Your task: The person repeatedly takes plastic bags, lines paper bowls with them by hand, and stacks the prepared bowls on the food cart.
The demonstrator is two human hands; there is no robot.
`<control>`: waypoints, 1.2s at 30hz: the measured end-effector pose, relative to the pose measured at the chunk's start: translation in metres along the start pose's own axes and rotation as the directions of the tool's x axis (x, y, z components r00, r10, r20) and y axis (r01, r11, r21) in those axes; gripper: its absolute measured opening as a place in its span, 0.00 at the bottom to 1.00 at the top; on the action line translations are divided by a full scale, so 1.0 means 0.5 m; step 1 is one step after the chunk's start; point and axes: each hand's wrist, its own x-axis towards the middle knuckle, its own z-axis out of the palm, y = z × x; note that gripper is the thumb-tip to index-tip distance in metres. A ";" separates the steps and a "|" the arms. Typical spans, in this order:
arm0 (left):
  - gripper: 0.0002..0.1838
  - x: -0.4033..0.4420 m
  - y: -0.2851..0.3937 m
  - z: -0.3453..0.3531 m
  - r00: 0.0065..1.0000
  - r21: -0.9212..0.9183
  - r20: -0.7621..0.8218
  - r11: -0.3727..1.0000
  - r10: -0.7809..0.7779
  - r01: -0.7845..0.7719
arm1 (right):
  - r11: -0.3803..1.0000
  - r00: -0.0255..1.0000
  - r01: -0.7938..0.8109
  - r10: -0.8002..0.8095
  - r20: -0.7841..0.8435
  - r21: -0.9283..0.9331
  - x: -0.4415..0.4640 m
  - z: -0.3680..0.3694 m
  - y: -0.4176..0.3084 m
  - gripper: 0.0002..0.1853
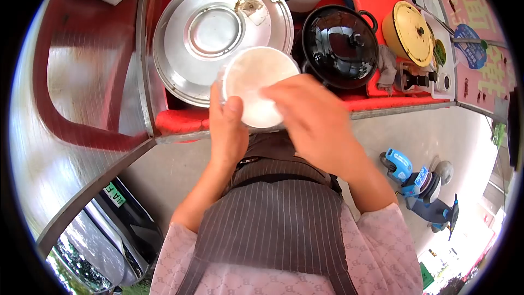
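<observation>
My left hand (229,128) is wrapped round the side of a round white bowl (256,112), with the thumb by its rim. The bowl's round top faces up and looks pale and cloudy; I cannot tell whether that is a lid or what lies inside. Over the bowl's right side is my right hand (314,120), fingers bent and reaching to its middle. Motion blurs those fingertips, so whether they pinch anything is unclear. Just beyond the bowl lies a large round metal lid (180,49) with a stained patch near its rim.
A black lidded pot (338,43) stands right of the metal lid, then a yellow lidded pot (404,33). Small bottles (415,80) and a grey cloth (387,65) lie beside them. The cart's metal-edged red front (185,123) is close. A blue scooter (420,180) stands behind right.
</observation>
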 end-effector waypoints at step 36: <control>0.18 0.501 0.468 -0.103 0.717 0.409 0.566 -0.894 0.407 0.184 | 0.420 0.930 -0.364 0.207 -0.303 -0.831 0.355 -0.750 0.818 0.23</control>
